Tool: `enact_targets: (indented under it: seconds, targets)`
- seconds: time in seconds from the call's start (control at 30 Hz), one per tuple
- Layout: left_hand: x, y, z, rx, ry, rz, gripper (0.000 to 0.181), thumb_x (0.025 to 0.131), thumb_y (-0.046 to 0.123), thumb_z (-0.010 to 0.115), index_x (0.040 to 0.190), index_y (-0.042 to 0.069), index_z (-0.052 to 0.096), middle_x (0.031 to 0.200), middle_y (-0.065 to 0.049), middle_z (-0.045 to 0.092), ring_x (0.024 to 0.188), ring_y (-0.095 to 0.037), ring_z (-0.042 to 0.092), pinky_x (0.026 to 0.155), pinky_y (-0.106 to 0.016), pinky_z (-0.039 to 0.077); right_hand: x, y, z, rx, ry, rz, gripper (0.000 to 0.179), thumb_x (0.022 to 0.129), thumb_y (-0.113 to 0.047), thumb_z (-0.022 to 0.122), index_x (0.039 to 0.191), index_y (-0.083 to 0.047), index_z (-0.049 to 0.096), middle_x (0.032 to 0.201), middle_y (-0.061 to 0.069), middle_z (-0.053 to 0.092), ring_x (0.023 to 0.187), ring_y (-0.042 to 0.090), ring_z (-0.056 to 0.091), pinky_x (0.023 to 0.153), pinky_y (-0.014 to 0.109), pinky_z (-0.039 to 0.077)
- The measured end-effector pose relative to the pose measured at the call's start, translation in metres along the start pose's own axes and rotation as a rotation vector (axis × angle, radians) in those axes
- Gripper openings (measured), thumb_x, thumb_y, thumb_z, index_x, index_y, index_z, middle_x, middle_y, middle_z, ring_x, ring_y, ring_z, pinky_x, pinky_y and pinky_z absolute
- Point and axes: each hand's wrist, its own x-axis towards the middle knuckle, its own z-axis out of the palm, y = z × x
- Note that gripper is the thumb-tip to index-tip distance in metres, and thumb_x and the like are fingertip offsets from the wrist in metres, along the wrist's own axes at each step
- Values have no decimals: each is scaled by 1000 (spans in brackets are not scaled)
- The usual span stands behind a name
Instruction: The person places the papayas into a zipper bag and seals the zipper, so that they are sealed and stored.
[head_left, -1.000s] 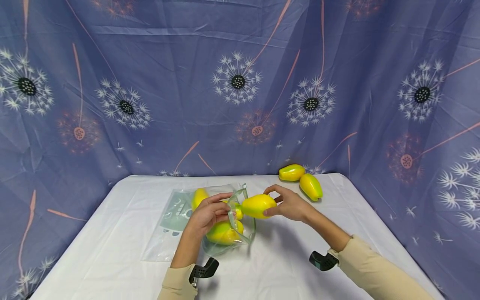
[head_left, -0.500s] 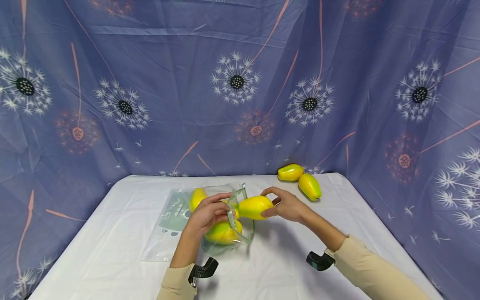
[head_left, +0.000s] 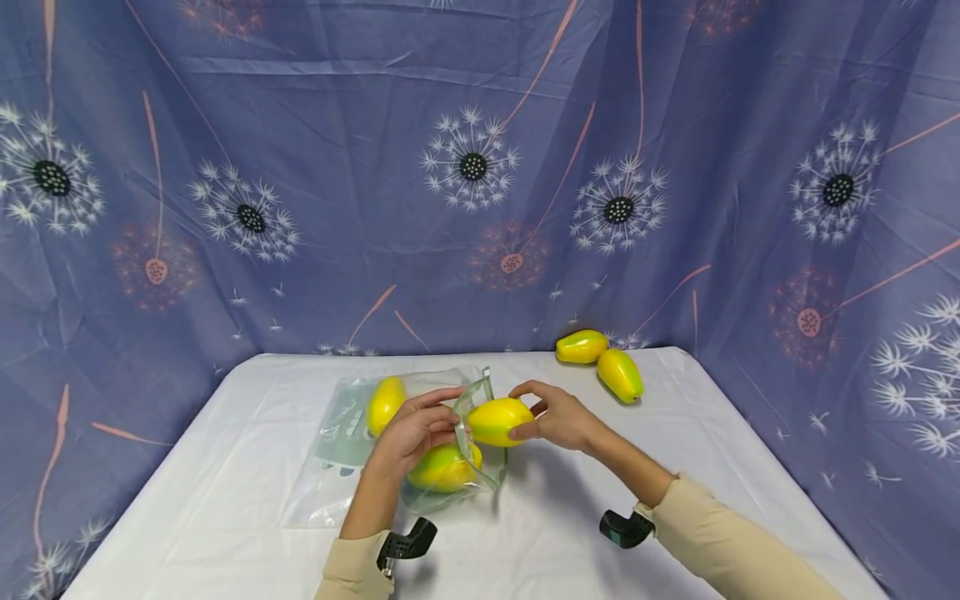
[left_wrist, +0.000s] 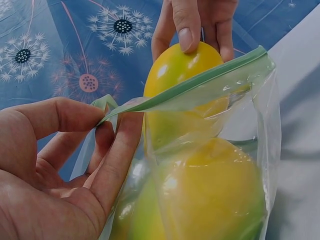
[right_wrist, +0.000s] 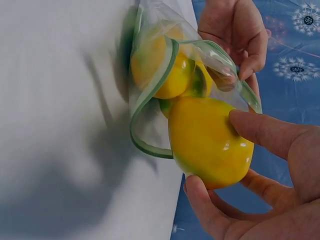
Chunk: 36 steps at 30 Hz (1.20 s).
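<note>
My left hand point(head_left: 414, 432) pinches the green-edged rim of a clear zip bag point(head_left: 315, 496) between thumb and fingers, keeping its mouth apart. My right hand point(head_left: 564, 419) grips a yellow-green papaya point(head_left: 499, 422) by its wide end. In the right wrist view, this papaya point(right_wrist: 207, 142) points into the bag's mouth, its narrow end at the fruit inside. Through the plastic, one papaya point(head_left: 386, 403) shows deep in the bag and another papaya point(head_left: 444, 468) lies near the opening. The left wrist view shows the green rim point(left_wrist: 200, 89) crossing in front of the held papaya.
Two more papayas lie at the back right of the white-covered table point(head_left: 225, 467), one papaya point(head_left: 582, 347) behind the other papaya point(head_left: 620, 375). A blue dandelion-print curtain point(head_left: 360, 208) hangs around the table's back and sides.
My right hand has moved left with the papaya, bringing it into the bag's mouth. The deepest papaya in the bag has shifted left. My left hand stays on the rim.
</note>
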Motion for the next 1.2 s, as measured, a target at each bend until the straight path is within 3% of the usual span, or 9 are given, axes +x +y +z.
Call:
enact_targets:
  seconds: [0.33, 1.2]
  targets:
    - [0, 1, 2, -19, 12, -16, 49, 93, -5, 58, 142, -2, 56, 72, 0, 69, 68, -14, 69, 72, -29, 62, 1, -1, 10, 49, 7, -12, 55, 76, -24, 88, 126, -21, 66, 115, 10, 67, 90, 20, 66, 76, 36, 59]
    - [-1, 0, 1, -17, -26, -21, 51, 95, -4, 58, 145, -3, 52, 81, -3, 71, 73, -15, 72, 75, -29, 62, 11, 2, 28, 97, 21, 10, 57, 76, -25, 88, 128, -22, 65, 110, 8, 69, 93, 21, 65, 74, 36, 55]
